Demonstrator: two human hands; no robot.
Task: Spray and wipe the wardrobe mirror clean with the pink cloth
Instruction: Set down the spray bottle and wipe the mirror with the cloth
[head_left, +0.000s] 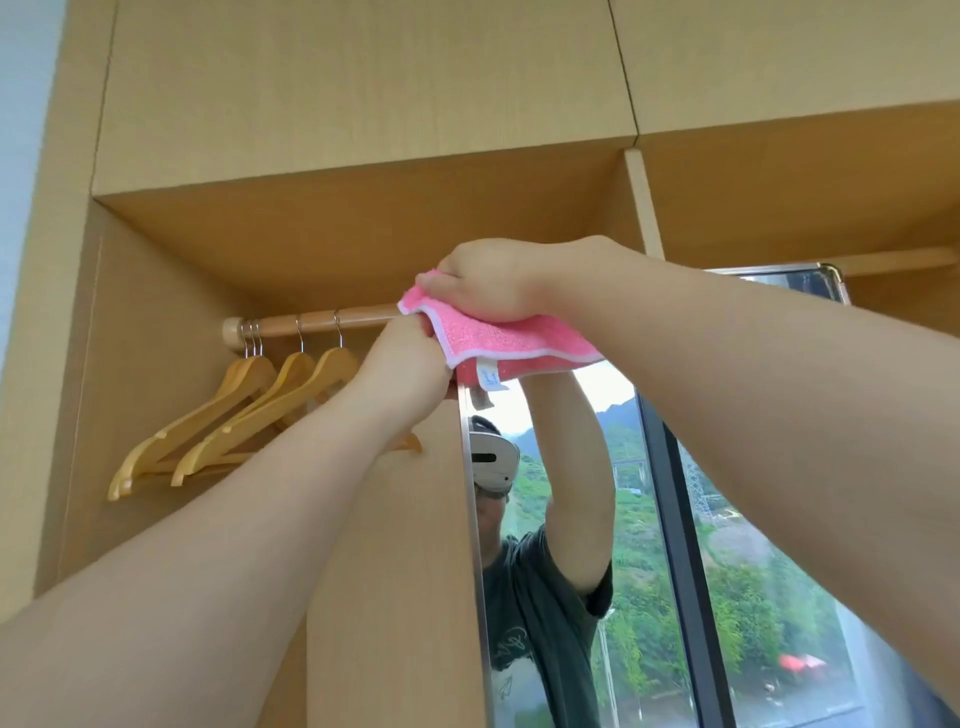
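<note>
View: head camera, angled upward into an open wardrobe (363, 93).
Mirror: wardrobe mirror (649, 545), metal-framed, on a panel at right of centre; its top left corner is covered by the cloth and hands. The glass reflects a window with green hillside and the person with both arms raised.
Cloth: pink cloth (511, 340) with white edging and a small label at its lower edge; draped at the top edge of the mirror, between the two hands.
Right hand: right hand (485, 280) lies on top of the cloth, fingers curled down over its upper fold, gripping it.
Left hand: left hand (402, 358) is raised just below and left of the cloth, touching its left corner; fingers are hidden behind the cloth, so whether they pinch it cannot be told.
Rail: wooden hanging rail (317, 319) runs behind the hands; its right part is hidden by the cloth.
Hangers: wooden hangers (234, 410), several, bare, hooked on the rail at left.
</note>
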